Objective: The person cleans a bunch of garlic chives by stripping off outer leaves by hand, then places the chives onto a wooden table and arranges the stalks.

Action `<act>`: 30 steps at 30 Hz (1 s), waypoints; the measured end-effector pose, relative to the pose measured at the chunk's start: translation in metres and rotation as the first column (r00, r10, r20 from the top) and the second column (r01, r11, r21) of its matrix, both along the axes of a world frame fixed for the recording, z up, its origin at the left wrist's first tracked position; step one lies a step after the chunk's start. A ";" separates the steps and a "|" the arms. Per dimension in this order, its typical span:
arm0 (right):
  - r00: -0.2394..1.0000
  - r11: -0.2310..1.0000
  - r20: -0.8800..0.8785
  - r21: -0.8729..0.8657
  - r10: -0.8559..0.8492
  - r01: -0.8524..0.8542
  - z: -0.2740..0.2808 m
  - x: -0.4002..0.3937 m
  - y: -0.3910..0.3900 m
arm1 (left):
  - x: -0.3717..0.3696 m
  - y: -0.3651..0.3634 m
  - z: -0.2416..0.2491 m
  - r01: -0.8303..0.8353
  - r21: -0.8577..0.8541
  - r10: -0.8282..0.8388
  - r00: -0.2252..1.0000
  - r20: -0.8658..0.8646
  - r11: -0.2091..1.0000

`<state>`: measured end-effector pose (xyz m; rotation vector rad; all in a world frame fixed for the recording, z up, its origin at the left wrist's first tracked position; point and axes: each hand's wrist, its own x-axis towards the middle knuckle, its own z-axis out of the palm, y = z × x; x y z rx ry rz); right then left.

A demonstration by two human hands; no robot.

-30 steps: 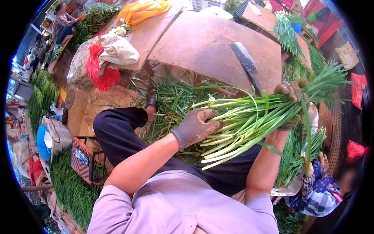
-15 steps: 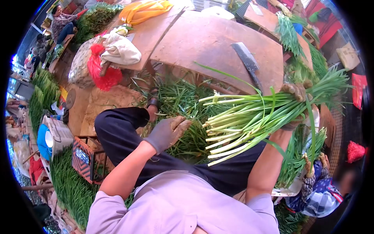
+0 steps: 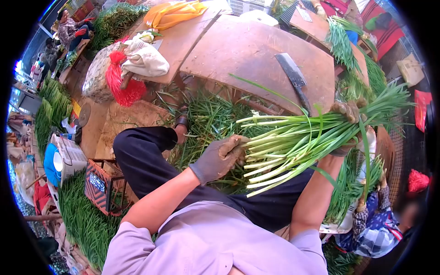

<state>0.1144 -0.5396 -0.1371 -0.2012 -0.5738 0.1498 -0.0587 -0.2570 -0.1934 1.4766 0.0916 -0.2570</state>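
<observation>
A bunch of long green stalks (image 3: pixel 298 142) with pale ends is held sideways over my lap. My right hand (image 3: pixel 350 123), in a dirty brown-grey glove, is wrapped round its leafy part, with the pale ends fanned out toward the left. My left hand (image 3: pixel 222 158), gloved in grey, is at the tips of the pale ends, its fingers pressed together; what lies between them is too small to tell. One long leaf curves up from the bunch. Beyond it, a cleaver (image 3: pixel 292 71) with a dark handle rests on the wooden table.
The wooden table (image 3: pixel 229 46) spans the front, with an orange cloth (image 3: pixel 174 13) and red plastic strings (image 3: pixel 121 82) to the left. Loose leaves (image 3: pixel 206 119) cover the ground. An orange crate (image 3: pixel 103 183) stands at left. A person (image 3: pixel 378 229) sits at right, others farther off.
My left hand has moved right and slightly up, from apart from the bunch to its pale ends. My right hand keeps its hold, nearly still.
</observation>
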 end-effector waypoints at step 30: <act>0.997 0.997 -0.033 0.007 -0.075 0.075 -0.005 0.005 -0.008 | 0.027 0.102 -0.049 0.047 0.962 -0.102 0.995 -0.020 0.269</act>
